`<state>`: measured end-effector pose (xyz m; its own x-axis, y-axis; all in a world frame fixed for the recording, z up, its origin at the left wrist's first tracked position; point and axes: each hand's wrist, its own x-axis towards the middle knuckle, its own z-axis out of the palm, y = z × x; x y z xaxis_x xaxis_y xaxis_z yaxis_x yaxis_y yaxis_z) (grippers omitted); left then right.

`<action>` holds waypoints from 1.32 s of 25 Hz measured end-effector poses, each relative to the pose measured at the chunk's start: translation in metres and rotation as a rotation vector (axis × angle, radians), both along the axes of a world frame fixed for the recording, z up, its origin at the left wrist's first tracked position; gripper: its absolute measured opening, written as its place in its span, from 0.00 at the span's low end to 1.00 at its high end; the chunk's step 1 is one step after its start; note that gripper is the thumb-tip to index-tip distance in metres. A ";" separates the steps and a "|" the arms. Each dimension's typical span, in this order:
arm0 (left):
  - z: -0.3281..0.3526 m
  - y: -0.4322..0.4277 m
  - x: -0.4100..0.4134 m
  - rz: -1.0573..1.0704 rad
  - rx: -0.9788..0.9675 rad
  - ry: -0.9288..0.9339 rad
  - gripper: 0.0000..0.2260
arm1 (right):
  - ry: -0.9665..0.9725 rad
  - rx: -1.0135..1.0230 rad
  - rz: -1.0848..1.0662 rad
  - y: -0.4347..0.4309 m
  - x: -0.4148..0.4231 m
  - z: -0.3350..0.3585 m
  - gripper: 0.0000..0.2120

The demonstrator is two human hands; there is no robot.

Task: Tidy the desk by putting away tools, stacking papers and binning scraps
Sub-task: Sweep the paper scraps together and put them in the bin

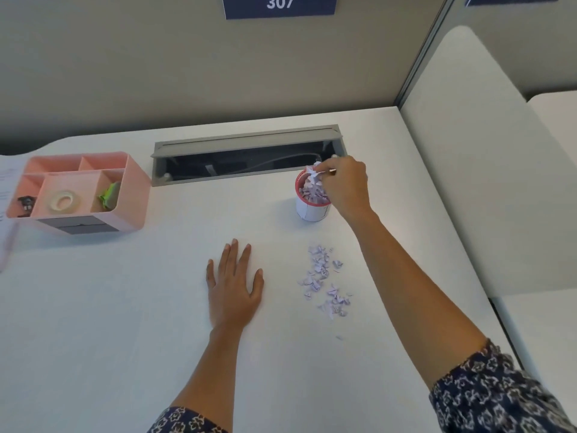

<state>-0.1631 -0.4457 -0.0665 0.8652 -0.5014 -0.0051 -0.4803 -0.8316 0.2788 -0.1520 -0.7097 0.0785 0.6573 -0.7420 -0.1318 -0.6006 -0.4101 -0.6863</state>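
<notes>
Our right hand (342, 185) pinches a wad of pale lilac paper scraps (314, 171) right over the small white red-rimmed cup (312, 210), which is heaped with scraps. Meanwhile our left hand (234, 285) lies flat, fingers spread, on the white desk (125, 307). A loose lilac scrap pile (324, 279) sits on the desk nearer us than the cup, right of the left hand. The pink compartment organiser (131, 189) is far left.

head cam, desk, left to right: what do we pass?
Organizer (clips, tape, green item) → left hand → cup. Skipped: the right hand and the loose scraps, which both overlap the cup's span.
</notes>
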 end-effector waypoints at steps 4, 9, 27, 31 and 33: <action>0.000 0.000 0.000 0.000 0.005 0.000 0.26 | 0.290 -0.087 0.145 0.001 0.017 -0.008 0.25; 0.001 0.000 0.000 -0.001 0.002 0.007 0.26 | -0.045 -0.007 0.031 -0.001 -0.013 -0.002 0.15; -0.002 0.002 0.000 -0.015 -0.017 -0.002 0.27 | 0.198 -0.347 0.405 0.118 -0.138 -0.129 0.21; -0.004 0.002 0.001 -0.014 -0.006 0.002 0.27 | 0.137 -0.447 0.489 0.122 -0.166 -0.125 0.23; -0.004 0.002 0.000 -0.014 -0.008 0.001 0.27 | 0.085 -0.543 0.525 0.111 -0.178 -0.127 0.19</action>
